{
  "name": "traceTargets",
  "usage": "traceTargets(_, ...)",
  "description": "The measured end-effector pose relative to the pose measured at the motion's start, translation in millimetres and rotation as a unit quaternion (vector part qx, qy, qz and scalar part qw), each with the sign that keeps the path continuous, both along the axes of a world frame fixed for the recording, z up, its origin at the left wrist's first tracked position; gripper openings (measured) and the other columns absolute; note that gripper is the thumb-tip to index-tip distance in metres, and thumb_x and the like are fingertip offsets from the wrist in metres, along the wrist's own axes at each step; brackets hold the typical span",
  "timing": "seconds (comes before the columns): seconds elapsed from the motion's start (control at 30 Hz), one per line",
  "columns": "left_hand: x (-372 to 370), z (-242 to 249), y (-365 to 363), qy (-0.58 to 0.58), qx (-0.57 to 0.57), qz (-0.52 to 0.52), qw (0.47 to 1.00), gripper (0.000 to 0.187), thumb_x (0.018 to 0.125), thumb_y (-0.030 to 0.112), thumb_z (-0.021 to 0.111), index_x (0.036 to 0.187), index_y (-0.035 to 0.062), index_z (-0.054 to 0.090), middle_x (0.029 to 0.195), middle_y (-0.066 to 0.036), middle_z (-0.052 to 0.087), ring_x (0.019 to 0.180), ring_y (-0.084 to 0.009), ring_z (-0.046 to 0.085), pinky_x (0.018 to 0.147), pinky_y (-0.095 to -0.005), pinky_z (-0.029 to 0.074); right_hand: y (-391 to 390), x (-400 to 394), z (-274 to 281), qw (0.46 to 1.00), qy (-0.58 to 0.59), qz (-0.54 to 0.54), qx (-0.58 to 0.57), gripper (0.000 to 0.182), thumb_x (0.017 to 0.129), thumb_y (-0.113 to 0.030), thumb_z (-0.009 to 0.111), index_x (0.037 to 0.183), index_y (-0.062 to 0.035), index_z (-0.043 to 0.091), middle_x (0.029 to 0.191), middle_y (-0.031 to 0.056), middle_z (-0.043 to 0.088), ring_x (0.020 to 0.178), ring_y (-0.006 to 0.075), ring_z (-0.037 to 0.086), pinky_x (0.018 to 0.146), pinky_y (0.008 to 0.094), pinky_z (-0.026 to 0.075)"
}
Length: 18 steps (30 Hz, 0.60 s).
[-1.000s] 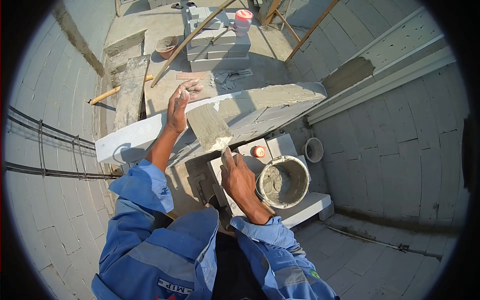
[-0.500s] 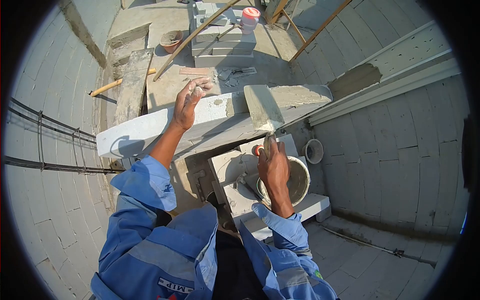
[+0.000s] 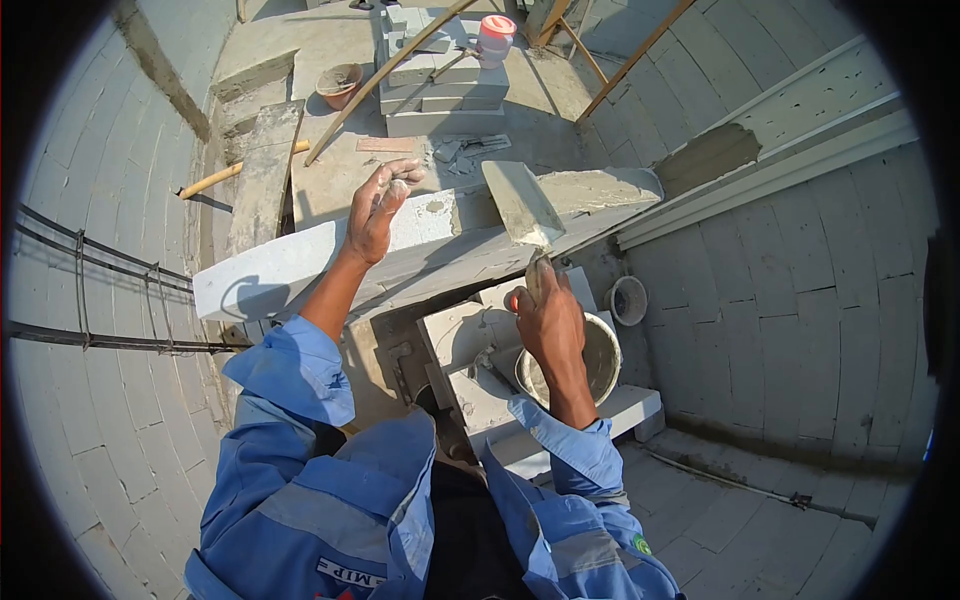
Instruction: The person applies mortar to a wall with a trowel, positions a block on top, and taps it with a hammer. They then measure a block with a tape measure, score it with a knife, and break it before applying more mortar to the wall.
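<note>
My right hand (image 3: 555,325) is closed around the handle of a wide trowel. The trowel's mortar-smeared blade (image 3: 522,205) lies across the top of the block wall (image 3: 425,222), beside a stretch coated with mortar (image 3: 600,188). An orange-red piece (image 3: 514,299) shows beside my fingers. My left hand (image 3: 378,210), dusty with white, is raised at the wall's top edge, loosely cupped, thumb apart from the fingers; nothing shows in it. Below my right hand stands a round bucket (image 3: 603,365) with mortar on its inside, partly hidden by my forearm.
Pale blocks (image 3: 455,335) lie beside the bucket, and a smaller bucket (image 3: 627,301) stands right of it. Beyond the wall are a block stack (image 3: 445,122), a red-lidded container (image 3: 495,42), a mortar bowl (image 3: 339,85) and a slanting pole (image 3: 385,75). Rebar (image 3: 120,341) juts in at left.
The trowel blade has shifted slightly left and tilted differently, and my right hand has turned a little with it. My left hand's fingers have changed pose slightly.
</note>
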State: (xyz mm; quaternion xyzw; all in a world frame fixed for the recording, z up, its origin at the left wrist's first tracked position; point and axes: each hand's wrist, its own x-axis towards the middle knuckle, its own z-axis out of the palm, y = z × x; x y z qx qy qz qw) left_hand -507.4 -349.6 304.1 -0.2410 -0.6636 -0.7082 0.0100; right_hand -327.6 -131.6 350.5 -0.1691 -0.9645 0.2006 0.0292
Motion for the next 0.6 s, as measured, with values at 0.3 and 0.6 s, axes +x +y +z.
traceTargets(0.3, 5, 3, 1, -0.006, 0.009, -0.004, 1.000, 0.066, 0.091, 0.052, 0.051, 0.127, -0.0034, 0.054, 0.111, -0.014, 0.062, 0.108, -0.0188, 0.055, 0.099, -0.0323, 0.038, -20, -9, 21, 0.617, -0.022, -0.015, -0.787, 0.045, 0.096, -0.028, 0.055, 0.125, 0.0054, 0.050, 0.076, 0.0087, 0.055, 0.052, 0.0151, 0.056, 0.043, 0.0262, 0.048)
traceTargets(0.6, 5, 4, 1, 0.001, -0.012, 0.001, 1.000, 0.066, 0.091, 0.052, 0.051, 0.127, -0.0037, 0.054, 0.111, -0.016, 0.063, 0.108, -0.0202, 0.055, 0.100, -0.0338, 0.037, 14, -53, 0, 0.460, 0.053, -0.071, -0.883, 0.039, 0.099, -0.028, 0.049, 0.117, 0.0059, 0.049, 0.080, 0.0073, 0.053, 0.055, 0.0133, 0.053, 0.041, 0.0237, 0.048)
